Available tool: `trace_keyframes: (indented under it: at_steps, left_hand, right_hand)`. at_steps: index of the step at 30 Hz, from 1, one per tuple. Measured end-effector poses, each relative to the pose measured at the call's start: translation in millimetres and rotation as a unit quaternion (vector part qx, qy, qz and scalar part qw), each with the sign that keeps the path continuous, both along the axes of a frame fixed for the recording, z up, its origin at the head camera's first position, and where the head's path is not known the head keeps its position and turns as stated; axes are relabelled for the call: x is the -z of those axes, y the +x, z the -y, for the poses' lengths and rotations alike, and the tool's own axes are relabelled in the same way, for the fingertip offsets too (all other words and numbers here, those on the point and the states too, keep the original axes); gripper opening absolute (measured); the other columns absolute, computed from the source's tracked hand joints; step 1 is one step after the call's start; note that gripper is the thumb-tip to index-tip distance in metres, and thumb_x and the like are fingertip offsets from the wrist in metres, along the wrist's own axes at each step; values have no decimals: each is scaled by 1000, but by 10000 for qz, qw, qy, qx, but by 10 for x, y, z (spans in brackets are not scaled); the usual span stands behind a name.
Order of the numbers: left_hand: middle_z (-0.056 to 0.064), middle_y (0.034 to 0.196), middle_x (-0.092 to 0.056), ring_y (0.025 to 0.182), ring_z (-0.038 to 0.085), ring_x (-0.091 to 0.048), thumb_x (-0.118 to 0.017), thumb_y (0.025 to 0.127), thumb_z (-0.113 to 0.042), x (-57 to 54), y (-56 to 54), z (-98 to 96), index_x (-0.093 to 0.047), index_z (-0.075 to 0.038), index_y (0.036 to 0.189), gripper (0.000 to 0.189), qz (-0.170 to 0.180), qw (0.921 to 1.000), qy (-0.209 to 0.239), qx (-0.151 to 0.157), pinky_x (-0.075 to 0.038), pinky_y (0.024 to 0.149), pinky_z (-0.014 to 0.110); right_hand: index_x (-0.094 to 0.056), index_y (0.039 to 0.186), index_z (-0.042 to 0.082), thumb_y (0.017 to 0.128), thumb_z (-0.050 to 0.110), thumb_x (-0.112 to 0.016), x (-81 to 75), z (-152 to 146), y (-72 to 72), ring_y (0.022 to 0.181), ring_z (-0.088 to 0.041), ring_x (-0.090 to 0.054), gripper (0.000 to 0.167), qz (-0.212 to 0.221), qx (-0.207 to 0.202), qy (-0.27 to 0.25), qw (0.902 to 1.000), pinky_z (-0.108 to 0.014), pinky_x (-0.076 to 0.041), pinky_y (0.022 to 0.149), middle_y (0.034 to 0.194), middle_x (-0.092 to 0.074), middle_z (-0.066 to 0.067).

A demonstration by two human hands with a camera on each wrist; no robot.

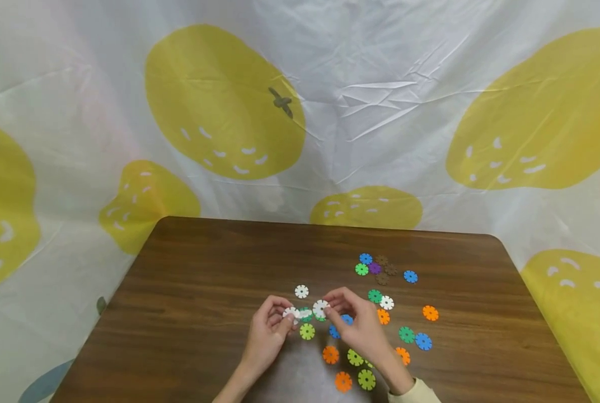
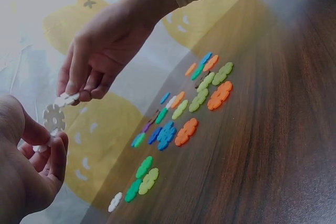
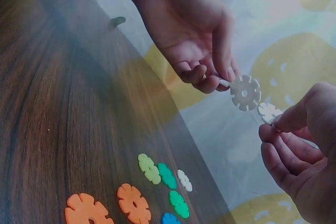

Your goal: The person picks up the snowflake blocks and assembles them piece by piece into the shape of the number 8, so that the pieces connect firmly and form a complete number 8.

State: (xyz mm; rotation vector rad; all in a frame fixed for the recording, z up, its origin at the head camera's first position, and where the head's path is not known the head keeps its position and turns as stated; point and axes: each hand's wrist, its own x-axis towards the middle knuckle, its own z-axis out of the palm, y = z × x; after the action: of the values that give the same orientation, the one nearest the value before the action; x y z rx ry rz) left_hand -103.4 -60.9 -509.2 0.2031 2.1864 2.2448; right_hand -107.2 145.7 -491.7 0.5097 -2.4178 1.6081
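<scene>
My left hand (image 1: 268, 333) pinches a white notched disc (image 1: 291, 314) between thumb and fingers, above the table. A second white disc (image 3: 245, 93) stands at an angle to it, its edge joined to the held one. My right hand (image 1: 359, 322) pinches a third white disc (image 3: 269, 112) by its edge, right beside the middle disc. Whether those two touch, I cannot tell. Below the hands lie green discs, partly hidden, and a yellow-green disc (image 1: 307, 331). One loose white disc (image 1: 301, 291) lies just beyond the left hand.
Flat notched discs are spread over the right part of the brown table (image 1: 204, 268), among them an orange disc (image 1: 430, 313), a blue disc (image 1: 423, 341) and a purple disc (image 1: 375, 268). Behind the table hangs a white cloth (image 1: 370, 140) with yellow fruit shapes.
</scene>
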Motion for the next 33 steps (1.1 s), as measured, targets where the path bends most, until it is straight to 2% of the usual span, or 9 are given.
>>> trace_keyframes:
  at_steps: [5,11,20,26,33]
  left_hand:
    - [15,84,-62,68,8,-63,-61,89,13,0,3,-1,-56,9,105,17,47,9999,111,-38,-58,62,23]
    - [16,87,-63,70,10,-67,-61,89,14,-26,13,-12,-52,12,106,19,321,9986,395,-104,-60,64,25]
    - [12,82,-63,67,10,-64,-63,88,12,-30,4,-39,-52,12,103,18,460,9985,223,-190,-58,62,23]
    - [9,79,-63,66,10,-63,-66,86,11,-31,5,-44,-55,12,101,18,366,9987,210,-279,-58,62,23]
    - [13,77,-67,66,6,-62,-69,86,9,-43,-8,-41,-67,7,105,20,-30,9988,175,-465,-53,60,16]
  right_hand:
    - [-68,106,9,91,-2,-70,5,14,18,77,-7,-68,19,-54,45,3,10000,-27,-61,74,91,-73,-1]
    - [-68,105,10,90,-3,-70,41,8,47,77,-9,-69,19,58,68,-46,9999,-27,-61,74,90,-73,-1]
    - [-68,105,10,90,-2,-70,17,55,73,78,-9,-69,18,187,0,-29,9998,-29,-62,75,91,-73,0]
    - [-70,101,13,90,1,-73,67,87,66,76,-10,-71,17,-230,-145,92,9996,-27,-61,71,90,-75,0]
    - [-71,96,13,85,-2,-77,94,130,67,75,-8,-70,19,-1032,-38,214,9944,-26,-61,68,87,-75,0]
